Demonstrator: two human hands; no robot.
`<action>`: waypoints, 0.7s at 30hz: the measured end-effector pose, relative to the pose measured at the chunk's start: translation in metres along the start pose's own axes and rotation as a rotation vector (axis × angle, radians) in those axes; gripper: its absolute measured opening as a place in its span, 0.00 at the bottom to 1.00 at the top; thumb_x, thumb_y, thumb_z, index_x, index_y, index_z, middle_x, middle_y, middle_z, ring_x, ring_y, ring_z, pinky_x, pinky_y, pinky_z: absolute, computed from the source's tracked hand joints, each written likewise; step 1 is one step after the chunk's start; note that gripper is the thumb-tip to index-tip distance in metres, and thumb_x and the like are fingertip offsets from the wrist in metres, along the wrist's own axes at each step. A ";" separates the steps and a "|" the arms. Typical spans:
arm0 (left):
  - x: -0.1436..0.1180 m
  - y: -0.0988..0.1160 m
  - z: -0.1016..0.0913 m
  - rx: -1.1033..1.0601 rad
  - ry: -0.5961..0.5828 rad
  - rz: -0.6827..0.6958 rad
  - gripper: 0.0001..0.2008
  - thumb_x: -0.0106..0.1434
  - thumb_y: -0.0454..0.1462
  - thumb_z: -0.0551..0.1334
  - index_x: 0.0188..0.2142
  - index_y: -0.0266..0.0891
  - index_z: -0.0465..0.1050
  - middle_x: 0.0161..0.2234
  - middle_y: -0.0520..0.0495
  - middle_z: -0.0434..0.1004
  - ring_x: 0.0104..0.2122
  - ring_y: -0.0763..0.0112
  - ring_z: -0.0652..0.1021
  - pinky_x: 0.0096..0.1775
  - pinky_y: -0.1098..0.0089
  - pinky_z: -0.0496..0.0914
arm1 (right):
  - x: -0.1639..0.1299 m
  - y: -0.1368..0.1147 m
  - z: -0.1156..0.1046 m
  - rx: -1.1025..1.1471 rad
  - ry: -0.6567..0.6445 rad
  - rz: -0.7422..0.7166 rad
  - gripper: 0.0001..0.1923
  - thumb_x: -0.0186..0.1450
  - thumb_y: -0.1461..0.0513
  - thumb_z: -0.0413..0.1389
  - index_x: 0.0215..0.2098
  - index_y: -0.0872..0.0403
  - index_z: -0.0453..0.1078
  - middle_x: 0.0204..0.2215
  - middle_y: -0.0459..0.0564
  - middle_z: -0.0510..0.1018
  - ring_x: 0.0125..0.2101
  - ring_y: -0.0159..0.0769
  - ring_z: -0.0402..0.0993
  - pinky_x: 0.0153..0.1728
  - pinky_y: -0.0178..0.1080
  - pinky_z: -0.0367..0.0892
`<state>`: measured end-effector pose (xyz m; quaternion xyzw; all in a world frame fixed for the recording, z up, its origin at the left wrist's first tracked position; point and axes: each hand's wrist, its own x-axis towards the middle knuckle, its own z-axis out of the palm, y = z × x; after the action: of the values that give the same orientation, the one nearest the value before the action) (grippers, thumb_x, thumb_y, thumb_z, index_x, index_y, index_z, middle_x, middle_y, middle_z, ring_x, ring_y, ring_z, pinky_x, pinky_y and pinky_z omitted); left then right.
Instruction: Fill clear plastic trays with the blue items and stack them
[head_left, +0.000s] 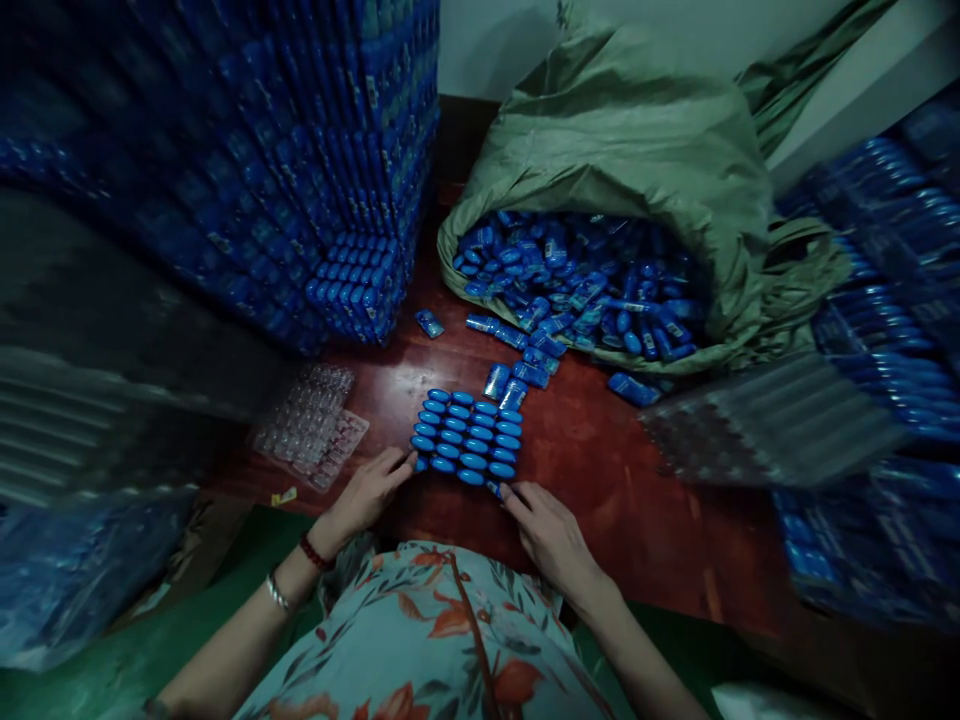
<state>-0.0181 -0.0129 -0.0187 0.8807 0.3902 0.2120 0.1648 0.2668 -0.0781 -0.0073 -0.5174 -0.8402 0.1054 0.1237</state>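
Note:
Rows of small blue containers (465, 440) with oval ends facing up stand packed together on the reddish-brown table, close in front of me. At the near left corner of this block, my left hand (375, 487) has its fingertips closed on a blue container (421, 464). Near the front right corner, my right hand (550, 528) pinches another blue container (494, 488) between thumb and fingers. Just beyond the block lie two loose labelled containers (496, 381). Whatever holds the rows from below is hidden.
An open green woven sack (622, 150) spills blue containers onto the table (600, 450). Clear moulded trays (311, 425) lie at left, and a stack of trays (772, 420) is at right. Tall stacks of filled trays (352, 285) rise at back left; more filled packs (877, 370) stand at right.

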 end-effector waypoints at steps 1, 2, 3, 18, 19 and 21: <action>0.003 0.000 -0.005 0.004 -0.047 0.021 0.18 0.67 0.31 0.43 0.46 0.40 0.69 0.31 0.47 0.69 0.30 0.71 0.70 0.33 0.73 0.68 | 0.003 -0.002 -0.005 -0.040 -0.058 0.005 0.22 0.62 0.73 0.44 0.50 0.53 0.66 0.40 0.54 0.73 0.39 0.38 0.71 0.40 0.40 0.70; 0.007 0.000 -0.010 0.002 -0.094 0.043 0.17 0.68 0.31 0.43 0.46 0.40 0.69 0.32 0.46 0.69 0.32 0.70 0.71 0.34 0.72 0.69 | 0.007 -0.004 -0.010 -0.076 -0.104 0.010 0.23 0.61 0.74 0.44 0.50 0.52 0.66 0.41 0.54 0.73 0.41 0.38 0.71 0.42 0.40 0.69; 0.010 0.000 -0.015 -0.005 -0.139 0.067 0.17 0.68 0.31 0.44 0.45 0.40 0.69 0.34 0.46 0.70 0.33 0.69 0.71 0.36 0.71 0.69 | 0.011 -0.007 -0.015 -0.106 -0.140 0.018 0.24 0.60 0.74 0.45 0.50 0.51 0.66 0.43 0.54 0.72 0.42 0.39 0.71 0.43 0.41 0.68; 0.008 0.005 0.015 -0.148 0.140 -0.208 0.25 0.66 0.41 0.53 0.61 0.49 0.54 0.59 0.40 0.56 0.58 0.57 0.62 0.55 0.54 0.61 | 0.028 -0.023 -0.001 -0.269 -0.053 0.029 0.16 0.63 0.69 0.49 0.47 0.51 0.69 0.34 0.54 0.74 0.32 0.40 0.72 0.32 0.39 0.67; 0.014 0.008 0.020 -0.239 0.202 -0.304 0.27 0.66 0.42 0.52 0.63 0.48 0.48 0.62 0.40 0.50 0.61 0.57 0.57 0.58 0.54 0.57 | 0.024 -0.021 0.003 -0.236 0.032 0.067 0.16 0.65 0.66 0.49 0.50 0.50 0.67 0.35 0.54 0.74 0.33 0.40 0.72 0.33 0.39 0.67; 0.026 0.012 0.030 -0.436 0.290 -0.495 0.31 0.67 0.45 0.49 0.65 0.45 0.38 0.66 0.42 0.42 0.64 0.60 0.50 0.62 0.55 0.50 | 0.021 -0.017 0.011 -0.125 0.205 0.209 0.19 0.67 0.60 0.47 0.57 0.48 0.62 0.39 0.56 0.72 0.37 0.41 0.72 0.38 0.42 0.67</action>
<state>0.0198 -0.0050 -0.0324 0.6643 0.5567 0.3667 0.3381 0.2397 -0.0674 -0.0105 -0.6166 -0.7698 0.0118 0.1646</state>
